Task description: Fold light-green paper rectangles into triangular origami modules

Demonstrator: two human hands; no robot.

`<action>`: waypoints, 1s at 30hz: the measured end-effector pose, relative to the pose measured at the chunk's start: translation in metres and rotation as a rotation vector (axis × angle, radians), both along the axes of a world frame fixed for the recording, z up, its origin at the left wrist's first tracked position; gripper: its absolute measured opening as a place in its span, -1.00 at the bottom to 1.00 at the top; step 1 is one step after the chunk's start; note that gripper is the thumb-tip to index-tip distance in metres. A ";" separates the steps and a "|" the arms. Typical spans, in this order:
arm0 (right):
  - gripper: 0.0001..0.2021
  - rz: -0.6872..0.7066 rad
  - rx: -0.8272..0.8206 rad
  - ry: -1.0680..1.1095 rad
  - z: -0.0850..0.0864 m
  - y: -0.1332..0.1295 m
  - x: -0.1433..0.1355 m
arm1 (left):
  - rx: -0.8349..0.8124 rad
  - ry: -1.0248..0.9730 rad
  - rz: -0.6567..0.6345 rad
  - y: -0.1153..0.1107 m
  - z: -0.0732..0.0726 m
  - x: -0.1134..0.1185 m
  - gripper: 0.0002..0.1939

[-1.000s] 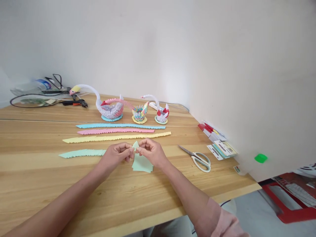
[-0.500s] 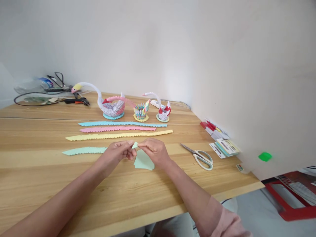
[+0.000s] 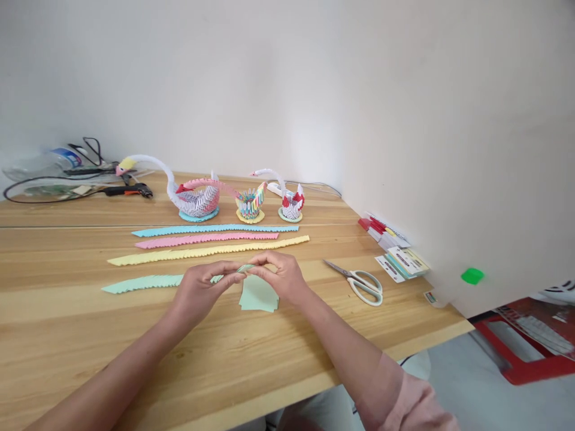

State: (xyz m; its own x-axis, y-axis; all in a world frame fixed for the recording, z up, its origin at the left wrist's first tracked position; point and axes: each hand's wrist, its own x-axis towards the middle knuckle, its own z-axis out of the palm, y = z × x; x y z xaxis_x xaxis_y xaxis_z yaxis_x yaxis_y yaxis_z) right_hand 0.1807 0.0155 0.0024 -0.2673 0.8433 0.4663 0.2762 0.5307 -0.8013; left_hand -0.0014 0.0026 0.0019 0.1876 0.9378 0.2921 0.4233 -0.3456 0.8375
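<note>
A small folded piece of green paper [image 3: 245, 268] is pinched between the fingertips of both hands above the table. My left hand [image 3: 204, 286] is closed on its left side, and my right hand [image 3: 281, 276] grips its right side. Just below lies a stack of pale green paper sheets [image 3: 259, 294]. Left of my left hand runs a row of folded green paper pieces [image 3: 144, 282], its right end partly hidden by that hand. Yellow [image 3: 206, 250], pink [image 3: 206, 240] and blue [image 3: 215, 229] rows of folded paper lie beyond.
Paper swans [image 3: 197, 200] stand on round bases at the back of the wooden table [image 3: 148, 335]. Scissors [image 3: 359, 282] lie to the right, with paper packs [image 3: 403, 263] beyond them. Cables, a clear bottle [image 3: 40, 163] and a glue gun [image 3: 128, 190] sit at the far left.
The green piece has been turned between my fingers, and both thumbs now press its near side. My left hand has opened out less tightly around it. The view has shifted slightly.
</note>
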 end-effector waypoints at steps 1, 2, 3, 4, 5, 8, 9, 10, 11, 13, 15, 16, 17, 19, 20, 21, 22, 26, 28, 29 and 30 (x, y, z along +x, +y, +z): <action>-0.91 0.006 0.003 0.000 0.000 0.000 0.000 | 0.009 0.000 -0.002 0.000 0.000 0.000 -0.85; -0.92 0.009 0.001 0.001 0.001 0.000 0.000 | 0.014 0.000 -0.006 0.000 0.000 0.000 -0.86; -0.92 0.011 -0.004 0.002 0.001 -0.001 0.000 | 0.015 0.001 -0.008 0.000 -0.001 -0.001 -0.86; -0.92 0.013 -0.012 0.004 0.001 -0.001 0.000 | 0.015 0.002 -0.009 0.000 -0.001 -0.001 -0.87; -0.92 0.017 -0.022 0.008 0.002 -0.001 0.001 | 0.015 0.002 -0.007 0.000 -0.002 -0.002 -0.87; -0.93 0.037 -0.046 0.022 0.002 -0.002 0.001 | 0.008 0.001 0.004 0.001 -0.003 -0.002 -0.86; -0.93 0.043 -0.052 0.027 0.002 -0.001 0.002 | 0.001 -0.001 0.005 0.000 -0.003 -0.002 -0.86; -0.92 0.049 -0.061 0.029 0.001 -0.001 0.002 | -0.010 -0.005 0.005 0.001 -0.003 -0.002 -0.85; -0.92 0.052 -0.071 0.031 0.001 -0.001 0.002 | -0.023 -0.013 0.003 0.001 -0.003 -0.001 -0.85; -0.92 0.059 -0.096 0.029 0.000 0.000 0.003 | -0.049 -0.028 -0.015 0.001 -0.003 -0.001 -0.85; -0.92 0.063 -0.116 0.023 0.000 0.000 0.003 | -0.057 -0.026 -0.034 0.002 -0.004 -0.001 -0.84; -0.91 0.065 -0.120 0.019 0.000 0.000 0.003 | -0.052 -0.016 -0.044 0.003 -0.004 -0.001 -0.83; -0.91 0.067 -0.118 0.013 -0.001 0.000 0.003 | -0.039 -0.003 -0.050 0.003 -0.004 -0.001 -0.81; -0.90 0.073 -0.093 -0.005 -0.001 0.000 0.003 | 0.003 0.032 -0.057 0.003 -0.003 -0.002 -0.78; -0.89 0.078 -0.070 -0.019 -0.001 0.001 0.003 | 0.026 0.053 -0.064 0.003 -0.002 -0.002 -0.76; -0.89 0.083 -0.041 -0.040 -0.002 0.001 0.003 | 0.047 0.075 -0.069 0.003 -0.001 -0.002 -0.74; -0.88 0.087 -0.009 -0.064 -0.002 0.001 0.004 | 0.064 0.098 -0.071 0.003 0.000 -0.002 -0.73; -0.86 0.097 0.085 -0.168 -0.004 0.003 0.006 | 0.094 0.147 -0.062 0.002 0.001 -0.001 -0.74; -0.86 0.098 0.095 -0.195 -0.004 0.004 0.006 | 0.025 0.060 -0.063 0.002 -0.001 0.001 -0.78; -0.86 0.097 0.093 -0.200 -0.004 0.004 0.006 | -0.041 -0.026 -0.066 0.002 -0.002 0.002 -0.80; -0.86 0.095 0.089 -0.197 -0.003 0.004 0.006 | -0.122 -0.123 -0.075 0.002 -0.003 0.003 -0.80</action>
